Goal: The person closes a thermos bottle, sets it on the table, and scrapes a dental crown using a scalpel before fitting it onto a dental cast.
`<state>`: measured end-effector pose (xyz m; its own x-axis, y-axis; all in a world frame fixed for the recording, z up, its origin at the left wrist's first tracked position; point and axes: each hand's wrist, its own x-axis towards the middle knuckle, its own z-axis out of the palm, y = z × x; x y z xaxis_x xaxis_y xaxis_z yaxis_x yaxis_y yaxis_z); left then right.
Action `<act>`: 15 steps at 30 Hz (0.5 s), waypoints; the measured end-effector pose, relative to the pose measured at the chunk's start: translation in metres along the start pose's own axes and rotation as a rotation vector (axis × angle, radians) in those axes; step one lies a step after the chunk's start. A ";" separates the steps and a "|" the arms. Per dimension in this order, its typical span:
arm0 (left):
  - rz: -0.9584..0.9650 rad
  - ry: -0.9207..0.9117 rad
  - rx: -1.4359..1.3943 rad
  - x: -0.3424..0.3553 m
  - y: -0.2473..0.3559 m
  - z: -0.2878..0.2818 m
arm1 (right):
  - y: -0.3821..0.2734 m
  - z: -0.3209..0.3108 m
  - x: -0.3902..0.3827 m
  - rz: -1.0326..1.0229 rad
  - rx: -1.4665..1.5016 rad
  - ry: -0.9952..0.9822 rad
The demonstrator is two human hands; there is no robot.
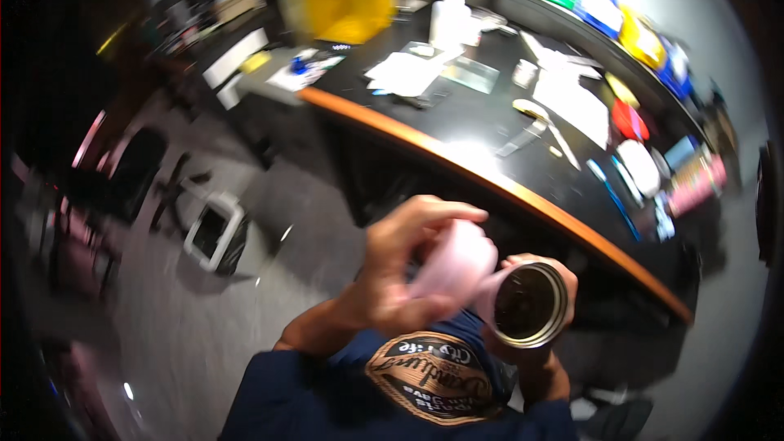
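My left hand [384, 265] is closed around a pink cup-shaped lid [461, 261], slightly smeared by motion. Just right of it, my right hand [569, 282] grips a pink flask [527, 306] from its far side. The flask is tilted so that its round mouth faces me, uncovered, with a metal rim and a dark inside. Lid and flask are very close together; whether they touch I cannot tell. Both are held in front of my dark blue shirt, short of the table's edge.
Beyond my hands runs a black table [490, 126] with an orange front edge. On it are a yellow box [351, 0], a white bottle [449, 20], papers [572, 98], a blue stick-like thing [614, 200] and a pink cylinder [697, 185]. A lined bin [216, 233] stands on the floor at left.
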<state>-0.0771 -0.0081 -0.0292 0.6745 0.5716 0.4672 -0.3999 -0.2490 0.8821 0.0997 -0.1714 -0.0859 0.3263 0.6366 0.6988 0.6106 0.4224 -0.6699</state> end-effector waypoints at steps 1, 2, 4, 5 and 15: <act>-0.026 0.044 -0.006 0.000 -0.002 0.003 | 0.000 -0.002 0.005 -0.033 0.043 0.028; -0.086 0.071 -0.001 -0.001 -0.002 0.006 | -0.008 -0.004 0.011 0.007 0.230 0.074; -0.024 0.132 -0.064 -0.013 -0.002 0.006 | -0.030 -0.003 0.031 -0.126 0.308 0.097; -0.057 0.168 -0.017 -0.020 -0.001 0.006 | -0.033 -0.005 0.040 -0.253 0.192 0.071; -0.081 0.105 -0.011 -0.026 -0.034 -0.009 | -0.134 0.016 0.088 -0.294 -0.107 0.624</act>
<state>-0.0861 -0.0076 -0.0718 0.6365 0.6682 0.3852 -0.3543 -0.1903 0.9155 0.0351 -0.1617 0.0616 0.4704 0.0025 0.8824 0.7946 0.4337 -0.4248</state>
